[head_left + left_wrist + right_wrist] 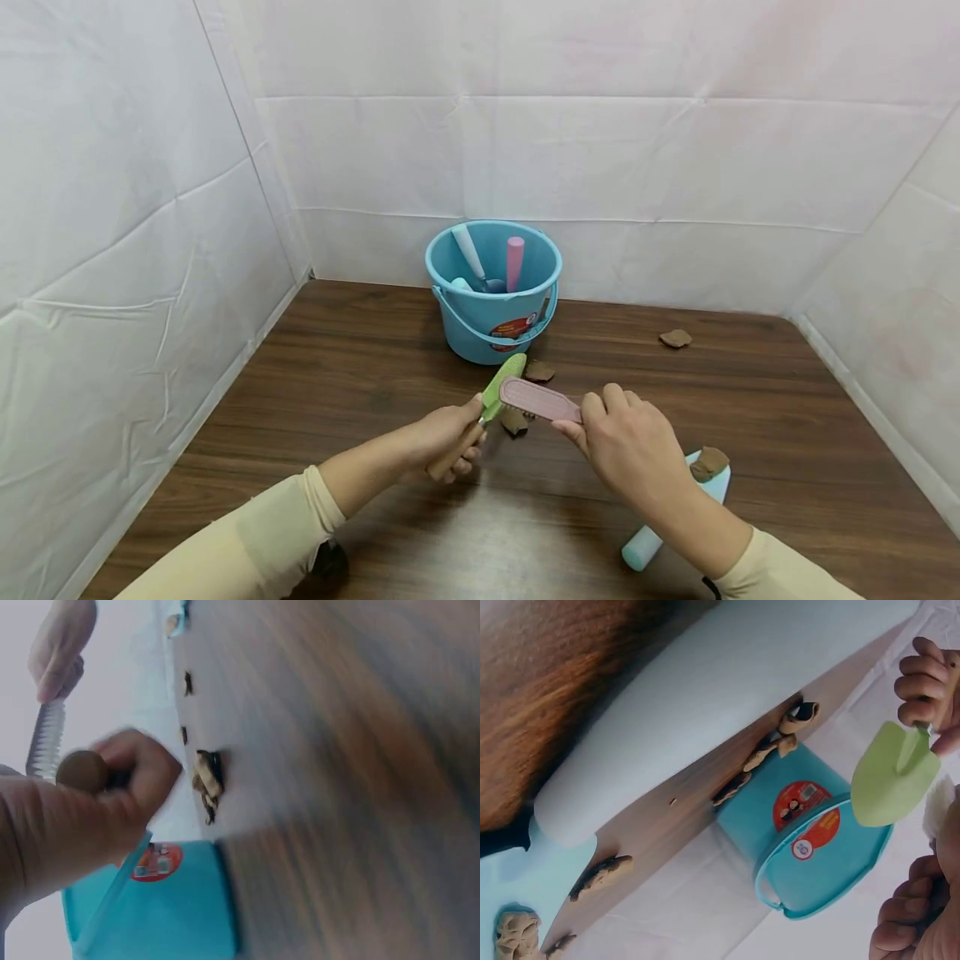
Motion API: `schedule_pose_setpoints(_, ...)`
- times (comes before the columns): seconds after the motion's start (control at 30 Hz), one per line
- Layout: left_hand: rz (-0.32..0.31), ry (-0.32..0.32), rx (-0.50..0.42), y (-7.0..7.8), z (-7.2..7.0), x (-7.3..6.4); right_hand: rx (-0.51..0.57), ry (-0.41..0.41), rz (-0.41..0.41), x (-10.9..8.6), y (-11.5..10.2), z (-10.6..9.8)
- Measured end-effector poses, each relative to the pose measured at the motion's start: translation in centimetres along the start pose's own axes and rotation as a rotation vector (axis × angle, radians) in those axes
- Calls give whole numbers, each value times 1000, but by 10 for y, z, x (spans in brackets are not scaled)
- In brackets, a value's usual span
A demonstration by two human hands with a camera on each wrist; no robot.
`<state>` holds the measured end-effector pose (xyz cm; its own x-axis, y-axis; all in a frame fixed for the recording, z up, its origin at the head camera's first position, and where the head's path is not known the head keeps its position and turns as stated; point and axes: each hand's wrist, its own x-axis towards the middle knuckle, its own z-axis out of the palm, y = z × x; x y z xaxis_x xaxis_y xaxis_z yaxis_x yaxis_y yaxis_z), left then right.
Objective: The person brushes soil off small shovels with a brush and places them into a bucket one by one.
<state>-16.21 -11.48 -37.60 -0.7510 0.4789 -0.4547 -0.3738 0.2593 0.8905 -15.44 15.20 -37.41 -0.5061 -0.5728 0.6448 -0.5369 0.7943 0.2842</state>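
Note:
My left hand (448, 435) grips the wooden handle of a small green trowel (504, 382), whose blade points away toward the bucket. In the right wrist view the flat face of its green blade (896, 774) shows. A pink scrubbing brush (542, 401) is held by my right hand (630, 442), fingers wrapped round its handle end. Its pale bristles (48, 739) face down in the head view, and the brush head overlaps the trowel blade there. Both tools are up above the table, in front of a blue bucket (480, 323).
Light blue and pink handles (514, 262) stick up inside the bucket. Brown clay-like pieces (514, 422) lie near its base, and another piece (676, 338) lies at back right. Beside my right forearm lies a light blue tool (642, 547) with a brown lump (708, 464) on it. White sheets (585, 158) surround the table.

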Motion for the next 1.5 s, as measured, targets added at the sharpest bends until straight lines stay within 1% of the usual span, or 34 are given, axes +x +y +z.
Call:
schedule_pose_setpoints(0.03,-20,-46,-80,-1,0,-1,-3,-1,-9,0,-1,0)
schedule_pose_setpoints(0.1,-39,-156,-226,-3,0,-2,-2,-2,-23,0,-3,-1)
schedule_pose_setpoints(0.17,-37,-274,-329,-5,1,-2,2,0,-32,-1,-5,-1)
schedule_pose_setpoints(0.2,-34,-324,-370,-6,2,-2,5,-1,-36,-1,-6,0)
schedule_pose_setpoints(0.27,-23,-399,-438,-8,5,-1,11,4,-49,-2,-10,0)
schedule_pose_setpoints(0.33,-5,-445,-494,-11,8,-1,8,4,-66,-2,-14,-1)
schedule_pose_setpoints(0.5,35,-499,-603,-15,12,0,-18,-15,-84,0,-23,-3)
schedule_pose_setpoints(0.6,42,-551,-637,-17,13,-1,-16,-9,-80,1,-23,-2)
schedule_pose_setpoints(0.7,46,-600,-652,-19,15,-2,-34,11,-56,3,-17,2)
schedule_pose_setpoints(0.83,60,-623,-635,-20,15,-3,-53,26,3,4,-1,9)
schedule_pose_setpoints(1.0,73,-625,-614,-21,13,-4,-39,-6,110,6,22,14)
schedule_pose_setpoints(1.07,71,-621,-613,-22,13,-4,-28,-18,147,7,26,12)
schedule_pose_setpoints(1.13,66,-612,-612,-22,14,-3,0,-22,160,8,25,7)
schedule_pose_setpoints(1.23,57,-593,-621,-21,15,-2,38,-17,132,11,13,-3)
schedule_pose_setpoints(1.3,50,-583,-629,-20,15,-1,60,-13,88,12,2,-8)
schedule_pose_setpoints(1.4,41,-581,-645,-18,16,1,60,-13,31,12,-13,-10)
schedule_pose_setpoints(1.5,49,-599,-652,-15,17,3,39,-21,39,11,-18,-8)
